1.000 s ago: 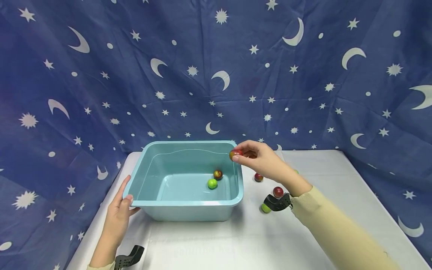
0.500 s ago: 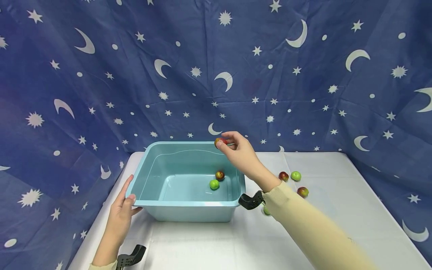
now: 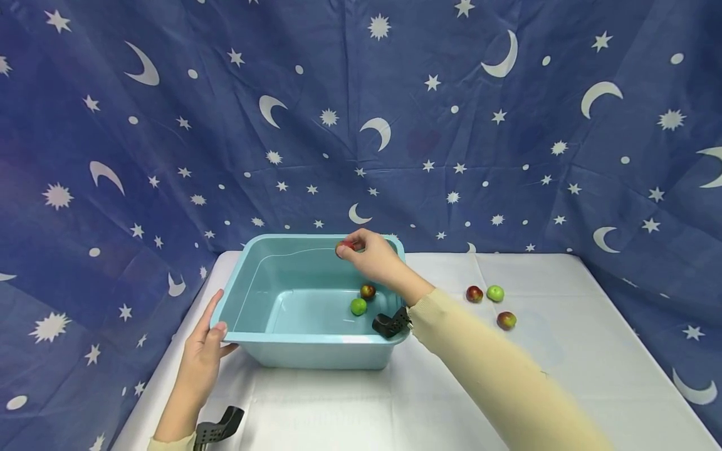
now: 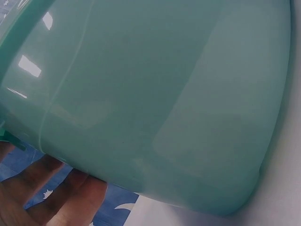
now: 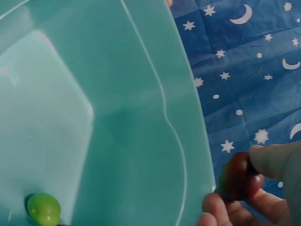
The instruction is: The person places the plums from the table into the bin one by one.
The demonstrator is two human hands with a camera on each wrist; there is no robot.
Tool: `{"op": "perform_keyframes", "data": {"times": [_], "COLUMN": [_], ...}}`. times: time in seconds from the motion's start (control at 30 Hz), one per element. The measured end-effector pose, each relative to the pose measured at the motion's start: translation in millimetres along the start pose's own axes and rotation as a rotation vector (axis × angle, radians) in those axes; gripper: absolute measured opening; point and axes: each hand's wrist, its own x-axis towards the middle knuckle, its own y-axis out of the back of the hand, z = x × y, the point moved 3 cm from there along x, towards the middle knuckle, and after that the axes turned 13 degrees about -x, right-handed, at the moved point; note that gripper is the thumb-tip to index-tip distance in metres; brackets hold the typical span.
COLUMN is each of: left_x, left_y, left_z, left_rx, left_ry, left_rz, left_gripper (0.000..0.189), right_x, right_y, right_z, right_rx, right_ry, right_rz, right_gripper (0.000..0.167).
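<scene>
My right hand (image 3: 379, 258) pinches a small red-and-green apple (image 3: 343, 250) above the back right part of a light blue plastic basin (image 3: 316, 339). In the right wrist view the held apple (image 5: 239, 179) sits between thumb and fingers, near the basin's rim. My left hand (image 3: 200, 357) grips the basin at its front left corner, thumb at the rim and fingers along the outside; the left wrist view shows those fingers (image 4: 80, 202) against the wall. Inside the basin a green apple (image 3: 358, 306) and a red-and-yellow apple (image 3: 368, 292) lie on the floor, toward the right.
Right of the basin, a dark red apple (image 3: 474, 294), a green apple (image 3: 495, 294) and a reddish apple (image 3: 506, 321) lie on the white tablecloth (image 3: 586, 351). A blue curtain (image 3: 417, 144) with moons and stars hangs behind the table. My right sleeve (image 3: 485, 369) covers part of the table.
My right hand has carried the apple leftward from the basin's right rim to over the basin. My left hand stays on the corner. A green apple near the basin's right side is now out of sight.
</scene>
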Motion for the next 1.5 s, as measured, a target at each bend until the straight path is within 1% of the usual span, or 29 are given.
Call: {"op": "perform_keyframes", "data": {"times": [0.13,0.3,0.53,0.6,0.8,0.93,1.1,1.27,1.33,1.5], "left_x": [0.4,1.2,1.5,1.6,1.6,1.3,1.1,1.3,1.5,1.2], "left_y": [0.1,0.5,1.0,0.8,0.5,0.6,0.0,-0.6,-0.7,-0.7], "left_z": [0.0,-0.6,-1.3,-1.1,-0.6,-0.6,-0.7,-0.5,-0.3,0.0], "left_rx": [-0.021,-0.013,-0.015,-0.018,-0.008,-0.007,-0.026,-0.025,-0.018,-0.028], "left_ry": [0.001,-0.001,0.007,0.008,0.005,0.006,0.004,0.004,0.003,0.004], "left_rz": [-0.003,-0.001,0.004,0.004,0.006,0.007,0.002,0.002,0.003,0.009], "left_gripper": [0.052,0.052,0.052,0.052,0.051,0.051,0.051,0.052,0.052,0.052], "right_x": [1.5,1.6,7.7,8.7,6.7,4.8,4.0,2.4,1.6,-0.2], "right_y": [-7.2,-11.0,-15.6,-16.7,-20.0,-20.6,-20.3,-16.2,-12.4,0.4], "right_z": [2.7,5.6,11.2,12.7,16.8,18.4,18.9,15.7,12.6,5.8], "right_rx": [-0.015,0.002,-0.002,-0.013,-0.085,-0.111,-0.095,-0.087,-0.094,-0.090], "right_ry": [-0.017,-0.057,-0.075,-0.081,-0.101,-0.099,-0.098,-0.073,-0.050,0.016], "right_rz": [-0.061,-0.123,-0.160,-0.195,-0.352,-0.398,-0.402,-0.390,-0.367,-0.263], "right_gripper": [0.027,0.027,0.025,0.024,0.019,0.016,0.016,0.020,0.023,0.029]}}
